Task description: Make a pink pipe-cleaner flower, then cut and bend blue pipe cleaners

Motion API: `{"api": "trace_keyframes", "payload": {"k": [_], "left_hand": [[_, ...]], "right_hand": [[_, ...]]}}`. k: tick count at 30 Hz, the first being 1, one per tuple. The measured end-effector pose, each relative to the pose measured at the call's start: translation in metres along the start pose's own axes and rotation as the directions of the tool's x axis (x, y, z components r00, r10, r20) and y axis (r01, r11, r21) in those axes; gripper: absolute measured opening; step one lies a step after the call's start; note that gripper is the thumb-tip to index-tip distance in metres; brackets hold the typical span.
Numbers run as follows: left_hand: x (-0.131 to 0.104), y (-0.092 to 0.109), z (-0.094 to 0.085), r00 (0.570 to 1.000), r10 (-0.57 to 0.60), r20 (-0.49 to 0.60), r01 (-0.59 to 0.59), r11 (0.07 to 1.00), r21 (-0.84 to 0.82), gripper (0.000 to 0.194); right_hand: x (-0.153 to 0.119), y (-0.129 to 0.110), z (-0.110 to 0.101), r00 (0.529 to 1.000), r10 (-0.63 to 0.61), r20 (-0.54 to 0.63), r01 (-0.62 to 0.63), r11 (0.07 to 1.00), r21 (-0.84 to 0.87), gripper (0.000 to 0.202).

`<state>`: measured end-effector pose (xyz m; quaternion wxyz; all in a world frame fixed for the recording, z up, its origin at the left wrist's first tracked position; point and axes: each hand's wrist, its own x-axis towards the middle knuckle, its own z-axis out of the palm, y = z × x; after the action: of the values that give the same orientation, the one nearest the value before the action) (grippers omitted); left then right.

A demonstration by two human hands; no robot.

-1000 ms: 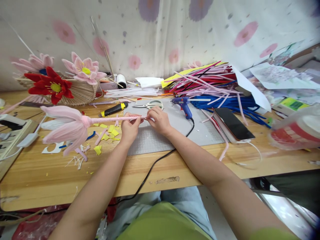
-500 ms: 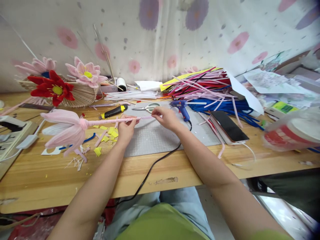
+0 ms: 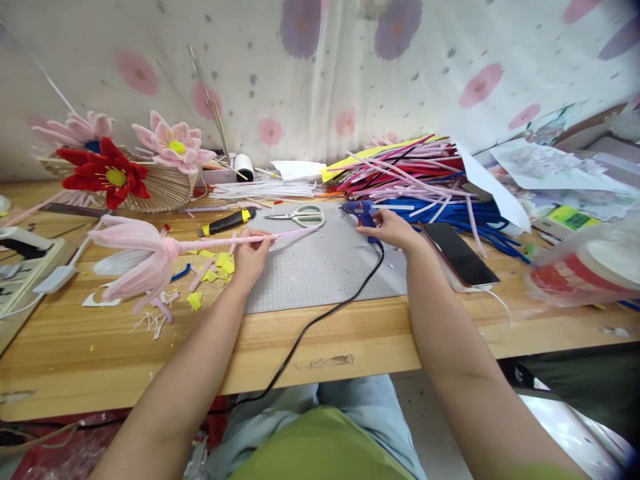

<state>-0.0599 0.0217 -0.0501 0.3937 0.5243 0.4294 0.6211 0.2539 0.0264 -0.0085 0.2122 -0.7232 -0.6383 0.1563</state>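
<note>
From left to right: the pink flower (image 3: 146,237) is held out above the left part of the worktop (image 3: 350,341), its stem (image 3: 215,243) running to the left hand (image 3: 251,259), whose fingers are pinched together on it near its right end. Beyond them extends the lilac strip (image 3: 300,232). The change lies at the right: the right hand (image 3: 397,230) no longer tends the strip's tip, as it does 0.5 s earlier, but is now at the glue gun (image 3: 365,208). For the work in hand this means that 1 hand alone supports the flower and that the strip's end is free. The right fingers lie about the gun's handle; whether they are clamped on it cannot be told.

The flower's long axis is nearly horizontal across the view, rising slightly to the right. The petals open leftward; stem and strip point right, the tip apart from the gun's nozzle.

Surroundings, in the same order: the red flower (image 3: 113,175) at the rear, yellow scraps (image 3: 210,273) below the stem in the view, the cutter (image 3: 229,222), the scissors (image 3: 293,215) on the grey cutting mat (image 3: 300,280), and the phone (image 3: 460,253) just right of the right wrist.
</note>
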Motion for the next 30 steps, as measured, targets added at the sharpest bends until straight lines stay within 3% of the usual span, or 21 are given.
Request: {"api": "trace_keyframes", "payload": {"k": [2,6,10,12,14,18,21,30], "left_hand": [[0.000,-0.001,0.000,1.000,-0.011,0.009,0.011,1.000,-0.008,0.022],[-0.001,0.000,0.001,0.998,-0.035,0.048,0.036,0.999,-0.017,0.022],[-0.001,-0.001,0.000,0.995,-0.055,0.079,0.056,0.998,-0.014,0.021],[0.000,-0.003,0.000,0.994,-0.054,0.097,0.055,0.998,-0.011,0.021],[0.001,-0.005,0.000,0.993,-0.047,0.110,0.050,0.999,-0.018,0.021],[0.002,-0.005,0.000,0.991,-0.046,0.124,0.051,0.998,-0.038,0.022],[0.001,-0.004,-0.001,0.990,-0.046,0.133,0.050,0.998,-0.025,0.024],[0.001,-0.005,0.001,0.988,-0.015,0.156,0.016,1.000,-0.010,0.021]], "right_hand": [[0.008,-0.004,0.021,0.996,-0.004,-0.086,0.013,0.994,0.104,0.049],[0.019,-0.009,0.047,0.957,0.176,-0.232,-0.121,0.965,0.232,0.042],[0.015,-0.017,0.046,0.912,0.191,-0.363,0.027,0.855,0.519,0.042],[0.004,-0.029,0.042,0.938,0.131,-0.321,0.116,0.753,0.648,0.041],[-0.009,-0.045,0.041,0.987,-0.001,-0.158,0.112,0.707,0.698,0.039],[-0.027,-0.068,0.050,0.973,-0.187,0.137,0.059,0.774,0.630,0.038],[-0.028,-0.070,0.057,0.961,-0.219,0.172,0.085,0.819,0.567,0.039],[-0.024,-0.063,0.060,0.963,-0.233,0.133,0.141,0.862,0.488,0.040]]}}
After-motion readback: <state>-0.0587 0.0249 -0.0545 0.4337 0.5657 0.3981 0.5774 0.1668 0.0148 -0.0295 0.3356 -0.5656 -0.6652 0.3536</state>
